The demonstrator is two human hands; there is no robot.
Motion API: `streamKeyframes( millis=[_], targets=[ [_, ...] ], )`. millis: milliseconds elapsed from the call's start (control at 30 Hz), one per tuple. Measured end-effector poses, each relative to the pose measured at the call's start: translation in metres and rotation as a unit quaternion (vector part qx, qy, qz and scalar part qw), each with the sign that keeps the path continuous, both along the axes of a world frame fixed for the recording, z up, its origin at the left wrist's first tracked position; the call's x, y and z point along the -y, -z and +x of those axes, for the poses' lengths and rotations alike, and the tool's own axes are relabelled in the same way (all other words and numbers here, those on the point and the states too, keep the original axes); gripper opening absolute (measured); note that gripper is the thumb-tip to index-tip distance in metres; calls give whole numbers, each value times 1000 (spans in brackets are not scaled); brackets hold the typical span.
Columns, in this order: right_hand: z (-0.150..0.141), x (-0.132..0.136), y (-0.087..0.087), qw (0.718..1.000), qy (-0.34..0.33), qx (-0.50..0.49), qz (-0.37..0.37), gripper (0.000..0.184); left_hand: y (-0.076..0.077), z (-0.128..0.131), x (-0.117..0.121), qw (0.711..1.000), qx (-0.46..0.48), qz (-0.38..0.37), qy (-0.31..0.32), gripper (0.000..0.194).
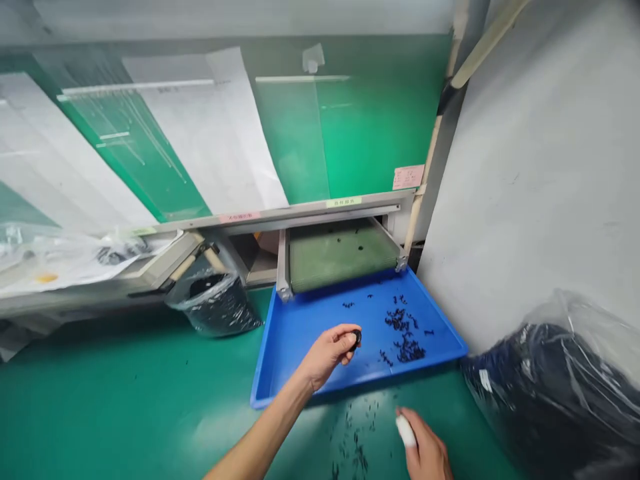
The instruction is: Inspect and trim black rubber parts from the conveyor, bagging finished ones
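Observation:
Over the blue tray, my left hand pinches a small black round part between thumb and fingertips. My right hand is lower and further right, over the green surface beyond the tray's near edge. A white covering, which looks like a finger cot or tape, is on its thumb. Its thumb and index finger are close together, and anything between them is hidden. Small black pieces lie heaped in the tray's right half. More black bits are scattered on the green surface between my hands.
A green conveyor belt ends above the tray's far edge, carrying a few black pieces. Clear bags of black parts stand at left and right. A bench is far left, and a grey wall rises at right.

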State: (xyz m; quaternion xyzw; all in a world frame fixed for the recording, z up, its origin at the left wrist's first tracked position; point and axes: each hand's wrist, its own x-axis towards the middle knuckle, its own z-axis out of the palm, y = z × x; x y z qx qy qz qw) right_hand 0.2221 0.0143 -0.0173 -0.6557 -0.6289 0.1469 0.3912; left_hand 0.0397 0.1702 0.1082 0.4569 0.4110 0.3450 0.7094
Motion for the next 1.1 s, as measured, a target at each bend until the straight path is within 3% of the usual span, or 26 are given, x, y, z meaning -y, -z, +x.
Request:
streamKeyframes(
  millis=[167, 267, 500, 700, 800, 933, 1100],
  targets=[
    [-32, -7, -65, 979, -62, -176, -78, 30, 13, -9, 86, 999, 4, -23, 27, 36],
    [-53, 4, -84, 971, -79, -202, -98, 29, 21, -13, 119, 999, -25, -8, 46, 37],
    [-66, 32, -64, 968, -120, -162, -151, 12, 57, -31, 164, 998, -55, -2, 34, 42],
    [-72, 26, -65, 957, -117, -190, -187, 17, 66, -32, 173, 999, -23, -30, 10, 40],
    [-68, 15, -62, 965, -100, -170, -171, 17, 76, -29, 170, 994, 41, -84, -52, 43],
    [-58, 8, -54, 979, -85, -75, -173, 23, 93, -29, 166, 961, 138, -169, -169, 39],
    [-58, 18, -57, 977, -100, -1, -188, 24, 98, -30, 164, 943, 171, -200, -203, 29]
  ],
)
